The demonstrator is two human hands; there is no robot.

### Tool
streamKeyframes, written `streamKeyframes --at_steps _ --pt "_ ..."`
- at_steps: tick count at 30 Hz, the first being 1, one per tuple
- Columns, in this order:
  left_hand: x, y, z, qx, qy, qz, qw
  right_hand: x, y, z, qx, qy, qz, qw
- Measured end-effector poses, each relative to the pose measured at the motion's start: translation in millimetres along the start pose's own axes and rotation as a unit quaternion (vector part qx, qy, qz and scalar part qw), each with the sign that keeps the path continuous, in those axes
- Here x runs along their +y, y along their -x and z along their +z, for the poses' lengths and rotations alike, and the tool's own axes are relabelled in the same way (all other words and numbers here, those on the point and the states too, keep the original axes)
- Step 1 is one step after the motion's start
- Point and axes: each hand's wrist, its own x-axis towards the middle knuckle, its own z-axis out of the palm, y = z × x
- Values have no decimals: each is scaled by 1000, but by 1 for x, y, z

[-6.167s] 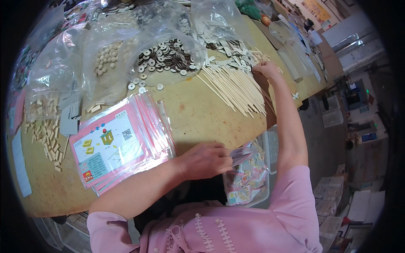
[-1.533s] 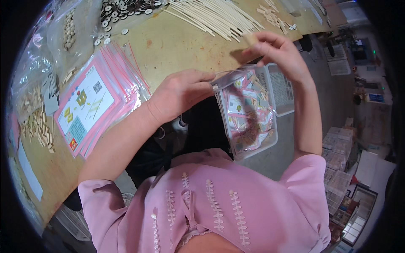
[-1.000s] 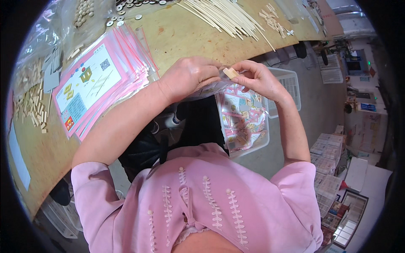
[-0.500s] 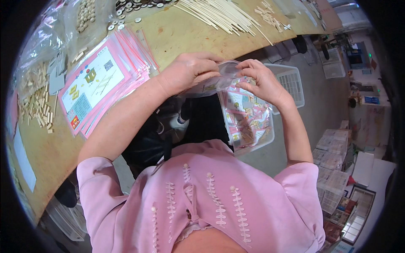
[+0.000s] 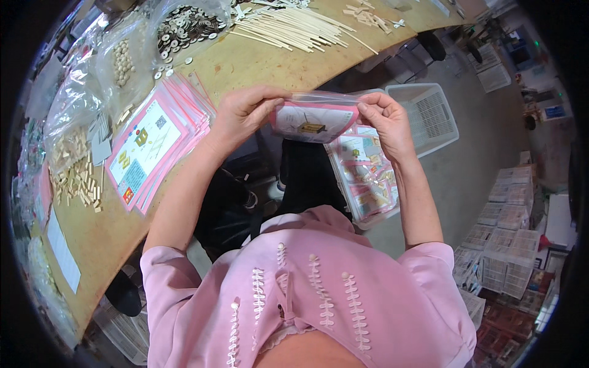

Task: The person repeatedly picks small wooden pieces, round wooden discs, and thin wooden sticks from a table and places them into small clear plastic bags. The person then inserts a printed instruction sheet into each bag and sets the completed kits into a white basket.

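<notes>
Between my two hands is a clear plastic bag (image 5: 316, 126) with a pink-bordered printed card inside. My left hand (image 5: 245, 113) pinches its upper left corner between thumb and fingers. At the upper right corner, my right hand (image 5: 388, 121) grips the bag's edge in the same way. Its top edge is stretched nearly straight between them. Below my right hand, a white plastic basket (image 5: 368, 222) holds several packed pink-bordered bags (image 5: 362, 159). On the table left of my left hand lies a fanned stack of similar bags (image 5: 147, 138).
The yellowish table (image 5: 257, 64) carries long wooden sticks (image 5: 294, 27), dark and pale discs (image 5: 184, 30), wooden balls (image 5: 123, 64), small wooden blocks (image 5: 76, 181) and grey cards (image 5: 101, 144). Another white basket (image 5: 438, 126) stands to the right. Stacked crates (image 5: 509, 257) are farther right on the floor.
The bag has gone from bunched and curled to spread flat, its printed side now showing. My hands have moved farther apart, each to one upper corner.
</notes>
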Motion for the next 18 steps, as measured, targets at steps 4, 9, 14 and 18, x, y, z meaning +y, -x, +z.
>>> streamKeyframes --at_steps 4,9,14,18 --pt "20 25 -4 28 34 -163 986 -1 11 18 2 21 -3 1000" --pt "55 46 5 22 -113 -81 990 3 33 51 -19 96 -32 995" --pt "67 56 35 43 -103 -81 990 3 54 92 -62 215 -90 970" --pt "64 67 37 35 -90 -90 991 16 53 91 -93 218 -97 967"
